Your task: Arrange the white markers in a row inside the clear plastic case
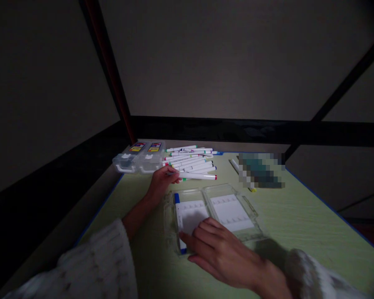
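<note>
My left hand [161,182] is closed in a pinch round the end of a white marker [200,176] with a red tip, held level just in front of the marker pile. Below it on the table lies an opened clear plastic case [258,233] with white inserts in both halves. A blue-capped marker [177,198] lies along the left edge of the case's left half. Over that half reaches my right hand [221,253], its index fingertip on or right beside the lower part of this marker. The thumb stands apart from the index finger, with nothing gripped between them.
Many white markers [193,164] with coloured ends are heaped at the back of the pale green table [302,216]. Two closed clear cases [151,160] stand at the back left. On the right, a yellow-ended marker [234,166] lies by a pixelated flat object [263,170].
</note>
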Motion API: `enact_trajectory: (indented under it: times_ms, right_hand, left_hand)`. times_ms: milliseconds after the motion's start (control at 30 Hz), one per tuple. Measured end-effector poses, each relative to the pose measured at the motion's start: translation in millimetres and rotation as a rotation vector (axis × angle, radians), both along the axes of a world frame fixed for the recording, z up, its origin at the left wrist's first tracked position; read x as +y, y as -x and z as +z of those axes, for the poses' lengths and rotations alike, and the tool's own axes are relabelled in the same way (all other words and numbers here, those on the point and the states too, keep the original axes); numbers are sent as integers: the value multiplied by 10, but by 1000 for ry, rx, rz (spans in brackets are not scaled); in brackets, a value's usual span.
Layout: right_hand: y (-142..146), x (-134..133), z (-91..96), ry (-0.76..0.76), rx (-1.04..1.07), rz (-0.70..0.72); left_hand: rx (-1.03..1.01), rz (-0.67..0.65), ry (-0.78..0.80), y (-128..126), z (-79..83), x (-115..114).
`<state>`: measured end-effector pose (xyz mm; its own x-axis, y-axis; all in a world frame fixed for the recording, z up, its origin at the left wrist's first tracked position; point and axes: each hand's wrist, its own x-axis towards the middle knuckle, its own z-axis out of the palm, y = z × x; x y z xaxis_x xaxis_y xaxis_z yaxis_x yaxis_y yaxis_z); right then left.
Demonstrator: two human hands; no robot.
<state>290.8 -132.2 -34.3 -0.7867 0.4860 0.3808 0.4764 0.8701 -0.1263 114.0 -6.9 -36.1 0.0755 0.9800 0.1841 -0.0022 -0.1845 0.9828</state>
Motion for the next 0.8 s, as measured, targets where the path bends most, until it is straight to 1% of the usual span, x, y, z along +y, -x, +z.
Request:
enact_trajectory:
  times_ms: [200, 300, 367, 533, 800]
  right_hand:
    - [-43, 25, 52, -105, 127, -11]
    - [-76, 53, 65, -141, 183, -63]
    - [-115, 79, 65, -151, 216, -126]
    - [-230, 154, 41, -136, 316, -295]
    - [-279, 219, -10, -36, 449, -461]
  left_hand:
    - [-62, -32, 12, 29, -20, -5]
    - [-96, -30, 27, 49, -16, -22]
    - [-128, -22, 40, 80, 1, -44]
    - [-192, -3, 118, 185, 48, -107]
    - [-215, -31, 169, 189, 39, -117]
